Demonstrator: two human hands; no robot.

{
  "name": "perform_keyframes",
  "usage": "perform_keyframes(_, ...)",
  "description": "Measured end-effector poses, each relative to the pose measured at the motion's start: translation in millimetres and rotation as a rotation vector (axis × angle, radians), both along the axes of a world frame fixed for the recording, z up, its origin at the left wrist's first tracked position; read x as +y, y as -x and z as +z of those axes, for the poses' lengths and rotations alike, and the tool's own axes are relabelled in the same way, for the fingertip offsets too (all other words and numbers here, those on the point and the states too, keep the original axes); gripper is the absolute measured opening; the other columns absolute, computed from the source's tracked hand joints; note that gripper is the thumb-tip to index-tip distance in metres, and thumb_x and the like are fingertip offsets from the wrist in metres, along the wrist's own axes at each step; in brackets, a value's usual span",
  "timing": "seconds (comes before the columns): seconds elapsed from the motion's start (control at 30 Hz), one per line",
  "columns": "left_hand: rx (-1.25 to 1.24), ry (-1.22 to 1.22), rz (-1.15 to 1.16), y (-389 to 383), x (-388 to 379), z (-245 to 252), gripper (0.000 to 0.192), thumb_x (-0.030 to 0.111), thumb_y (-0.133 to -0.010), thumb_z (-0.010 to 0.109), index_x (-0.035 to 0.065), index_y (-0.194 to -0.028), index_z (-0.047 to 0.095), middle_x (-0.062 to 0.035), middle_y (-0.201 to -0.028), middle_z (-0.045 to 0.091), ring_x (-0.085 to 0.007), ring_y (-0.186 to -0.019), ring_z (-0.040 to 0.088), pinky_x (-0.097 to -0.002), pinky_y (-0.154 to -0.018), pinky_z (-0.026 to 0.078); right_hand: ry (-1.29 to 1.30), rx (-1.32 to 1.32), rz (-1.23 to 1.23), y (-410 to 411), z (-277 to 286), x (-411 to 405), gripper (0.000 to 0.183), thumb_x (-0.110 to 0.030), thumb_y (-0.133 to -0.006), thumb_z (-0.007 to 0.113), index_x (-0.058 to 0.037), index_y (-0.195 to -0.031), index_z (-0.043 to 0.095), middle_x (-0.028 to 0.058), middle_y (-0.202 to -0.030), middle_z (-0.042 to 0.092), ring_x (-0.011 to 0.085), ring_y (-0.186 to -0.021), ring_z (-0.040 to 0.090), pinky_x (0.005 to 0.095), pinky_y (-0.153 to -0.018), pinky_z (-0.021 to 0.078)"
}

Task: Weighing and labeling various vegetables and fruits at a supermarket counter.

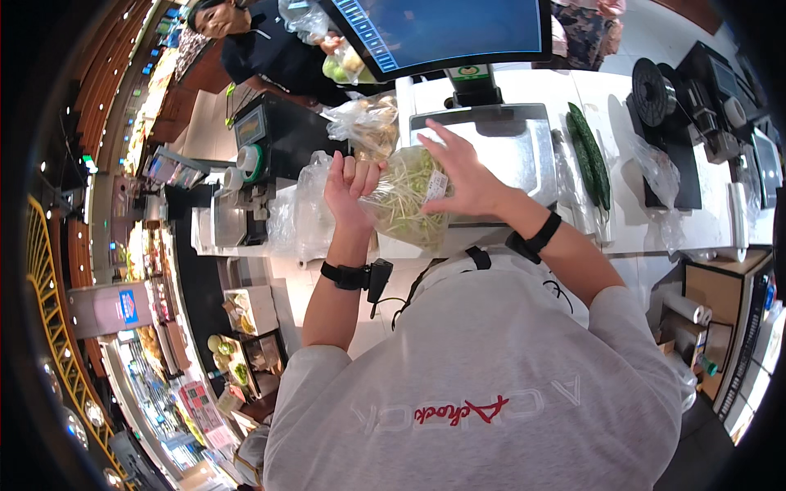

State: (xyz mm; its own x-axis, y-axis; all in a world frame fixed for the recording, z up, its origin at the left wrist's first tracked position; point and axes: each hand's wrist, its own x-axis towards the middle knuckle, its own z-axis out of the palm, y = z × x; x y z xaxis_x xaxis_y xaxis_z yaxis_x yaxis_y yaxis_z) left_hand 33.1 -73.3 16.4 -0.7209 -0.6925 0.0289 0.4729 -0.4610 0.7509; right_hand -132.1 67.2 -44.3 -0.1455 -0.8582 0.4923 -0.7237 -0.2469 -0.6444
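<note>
My left hand (354,187) has its fingers curled on the gathered edge of a clear plastic bag of bean sprouts (402,212). Spread wide, my right hand (463,175) is at the bag's other side, thumb beside a white printed label (435,186) on the plastic. The bag hangs at the counter's near edge, left of a weighing scale with a metal plate (516,147). Behind it lies another clear bag with brownish contents (374,129). Two dark green cucumbers (589,156) rest on the counter right of the scale.
A large screen (448,30) stands behind the scale. Crumpled clear bags (313,208) lie at the left, by a black device with tape rolls (249,158). Black equipment with a reel (652,91) and a plastic bag (654,166) are at the right. Across the counter a person (276,55) holds bagged produce.
</note>
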Motion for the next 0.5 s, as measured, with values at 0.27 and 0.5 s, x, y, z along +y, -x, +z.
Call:
perform_keyframes(0.27, -0.361, 0.353, -0.434, -31, -27, -1, 0.042, 0.039, -0.103, 0.032, 0.0146, -0.068, 0.024, 0.0029, -0.061, 0.022, -0.0134, -0.060, 0.026, -0.0300, -0.085, 0.040, -0.220, -0.353, 0.382, -11, -21, -64, 0.053, -0.042, -0.096, 0.048, -0.0069, -0.135, 0.046, 0.0171, -0.130, 0.053, 0.0299, -0.121, 0.048, 0.0401, -0.106, 0.0315)
perform_keyframes(0.5, -0.905, 0.990, -0.032, -37, -60, -12, 0.021, 0.006, -0.093, 0.044, 0.0013, -0.104, 0.061, -0.0125, -0.097, 0.066, -0.0231, -0.096, 0.061, -0.0297, -0.085, 0.047, -0.456, -0.421, 0.228, -45, -38, -48, 0.049, -0.034, -0.095, 0.049, 0.0005, -0.130, 0.046, 0.0195, -0.118, 0.055, 0.0331, -0.105, 0.055, 0.0396, -0.091, 0.0434)
